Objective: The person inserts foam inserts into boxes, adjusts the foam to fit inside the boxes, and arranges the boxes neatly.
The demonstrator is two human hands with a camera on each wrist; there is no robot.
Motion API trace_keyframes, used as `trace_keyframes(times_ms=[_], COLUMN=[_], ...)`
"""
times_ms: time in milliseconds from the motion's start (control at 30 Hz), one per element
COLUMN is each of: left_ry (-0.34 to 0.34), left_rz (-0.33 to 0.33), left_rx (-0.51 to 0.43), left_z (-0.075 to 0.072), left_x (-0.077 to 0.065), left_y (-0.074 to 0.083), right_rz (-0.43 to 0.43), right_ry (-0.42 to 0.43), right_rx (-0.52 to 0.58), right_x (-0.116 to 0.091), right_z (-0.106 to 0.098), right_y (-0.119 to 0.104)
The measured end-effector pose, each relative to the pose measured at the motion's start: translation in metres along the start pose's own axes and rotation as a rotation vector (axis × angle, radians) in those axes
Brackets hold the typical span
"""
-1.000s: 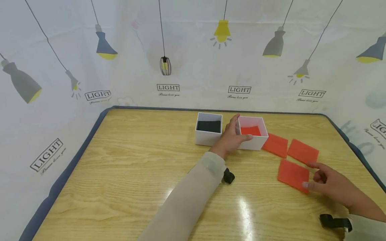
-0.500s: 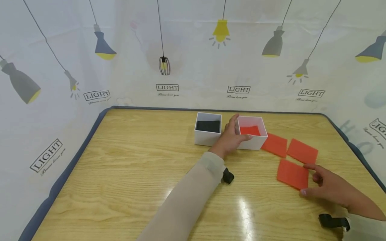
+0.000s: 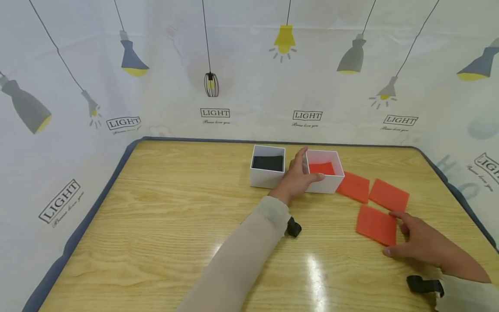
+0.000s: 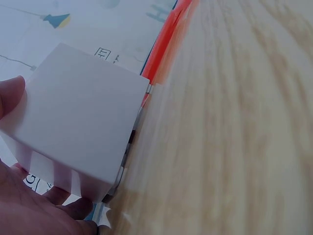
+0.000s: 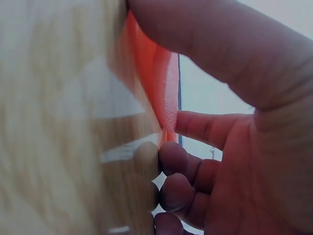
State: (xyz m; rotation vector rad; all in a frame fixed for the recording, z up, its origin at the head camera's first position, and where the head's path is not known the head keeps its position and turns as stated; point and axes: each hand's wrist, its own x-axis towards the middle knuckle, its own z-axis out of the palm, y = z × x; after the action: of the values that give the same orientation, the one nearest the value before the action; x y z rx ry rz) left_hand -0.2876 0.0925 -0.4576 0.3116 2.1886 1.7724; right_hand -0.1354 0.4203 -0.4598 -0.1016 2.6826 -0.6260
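Note:
In the head view my left hand [image 3: 292,180] holds a white open box [image 3: 323,184], thumb on its front wall and fingers along its left side. A red piece [image 3: 321,168] lies inside it. The left wrist view shows the box's plain wall [image 4: 83,112] beside the thumb. My right hand [image 3: 419,242] is at the nearest red square sheet [image 3: 376,225], which lies on the table. Its thumb and index finger are at the sheet's two right-hand corners; in the right wrist view the red sheet [image 5: 151,73] sits between them, other fingers curled against the tabletop.
A second white box [image 3: 267,177] with dark sheets [image 3: 267,163] inside stands left of the held one. Two more red sheets [image 3: 352,187] lie right of the boxes. A lamp-printed curtain [image 3: 249,86] surrounds the wooden table [image 3: 167,225] on the far side and both flanks.
My right thumb has slid off the top of the nearest red sheet to its near edge, and the index finger has shifted slightly left. The left hand, boxes and sheets stay put.

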Motion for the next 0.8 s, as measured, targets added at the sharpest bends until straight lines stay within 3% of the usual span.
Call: trace_keyframes(times_ms=[800], left_ry=[0.006], left_rz=[-0.003], left_rx=[0.015], left_z=[0.0006], left_x=[0.0001], left_y=[0.0006], right_rz=[-0.019], right_ry=[0.068], right_rx=[0.097], right_x=[-0.0076], right_z=[0.0051], right_y=[-0.0043])
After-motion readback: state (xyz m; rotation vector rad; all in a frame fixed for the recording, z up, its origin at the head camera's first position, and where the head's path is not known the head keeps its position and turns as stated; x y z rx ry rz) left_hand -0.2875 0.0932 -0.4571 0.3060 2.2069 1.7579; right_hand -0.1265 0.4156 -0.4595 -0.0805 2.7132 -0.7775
